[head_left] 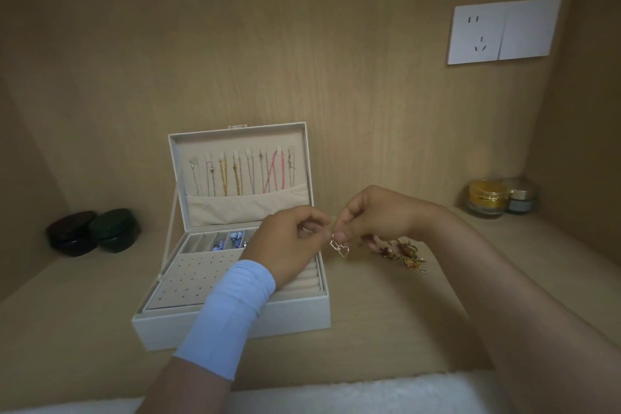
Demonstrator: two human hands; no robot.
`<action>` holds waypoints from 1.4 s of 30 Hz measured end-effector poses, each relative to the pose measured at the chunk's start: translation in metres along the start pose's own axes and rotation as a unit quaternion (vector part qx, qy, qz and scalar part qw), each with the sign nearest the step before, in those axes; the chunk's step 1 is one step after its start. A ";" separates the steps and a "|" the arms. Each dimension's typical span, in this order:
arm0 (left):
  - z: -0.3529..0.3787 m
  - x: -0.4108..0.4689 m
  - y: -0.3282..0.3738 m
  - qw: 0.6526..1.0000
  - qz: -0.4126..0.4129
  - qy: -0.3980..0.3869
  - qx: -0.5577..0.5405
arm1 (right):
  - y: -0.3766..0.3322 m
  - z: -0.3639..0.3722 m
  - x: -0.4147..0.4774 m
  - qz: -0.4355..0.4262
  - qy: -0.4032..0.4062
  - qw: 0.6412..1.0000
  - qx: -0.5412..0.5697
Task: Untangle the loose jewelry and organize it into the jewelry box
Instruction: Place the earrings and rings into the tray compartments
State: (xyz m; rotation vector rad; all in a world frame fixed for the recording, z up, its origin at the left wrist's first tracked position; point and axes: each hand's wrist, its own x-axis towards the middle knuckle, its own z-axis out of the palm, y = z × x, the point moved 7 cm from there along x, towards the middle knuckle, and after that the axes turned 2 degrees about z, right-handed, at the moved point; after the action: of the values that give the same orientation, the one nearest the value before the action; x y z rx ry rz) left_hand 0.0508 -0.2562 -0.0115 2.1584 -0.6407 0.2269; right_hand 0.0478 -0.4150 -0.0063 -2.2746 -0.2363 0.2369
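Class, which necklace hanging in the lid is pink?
The thick cord, second from the right; the others are thin silver or gold chains.

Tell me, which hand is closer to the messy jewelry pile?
Right. The right hand, pinching the heart charm, is just beside the jewelry pile, to its upper left. The left hand is farther left, over the jewelry box.

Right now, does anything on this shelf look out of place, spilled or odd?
Only the loose jewelry: it lies in a tangled heap on the shelf right of the jewelry box, one small link strayed apart. The left hand and right hand pinch heart charms. Necklaces in the lid hang orderly.
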 end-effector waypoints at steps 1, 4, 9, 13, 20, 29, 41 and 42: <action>-0.002 0.000 -0.001 1.000 -0.011 0.004 -0.023 | -0.004 0.001 0.001 -0.007 0.002 1.000 0.024; -0.010 -0.002 -0.004 0.994 -0.036 -0.002 -0.108 | -0.017 0.005 0.002 -0.029 0.007 0.995 0.091; -0.035 -0.007 -0.009 0.982 -0.058 0.030 -0.180 | -0.033 0.022 0.007 -0.043 0.023 0.978 0.202; -0.056 -0.008 -0.021 0.976 -0.081 0.049 -0.198 | -0.049 0.039 0.008 -0.054 0.047 0.960 0.272; -0.099 -0.007 -0.030 0.993 -0.055 0.016 -0.104 | -0.074 0.058 0.026 -0.038 0.113 0.959 0.258; -0.141 -0.016 -0.083 0.994 -0.078 0.054 0.058 | -0.121 0.088 0.074 -0.014 0.090 0.987 0.134; -0.153 -0.026 -0.104 0.973 -0.091 -0.003 0.213 | -0.130 0.117 0.123 0.057 0.133 0.987 -0.066; -0.152 -0.027 -0.106 0.973 -0.094 -0.012 0.211 | -0.131 0.118 0.124 0.057 0.136 0.985 -0.086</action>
State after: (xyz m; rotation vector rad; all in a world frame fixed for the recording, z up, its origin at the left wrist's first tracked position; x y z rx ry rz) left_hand 0.0922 -0.0738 0.0001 2.6162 -0.4212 0.2526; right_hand 0.1264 -0.2138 0.0048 -2.4640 0.0177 -0.0384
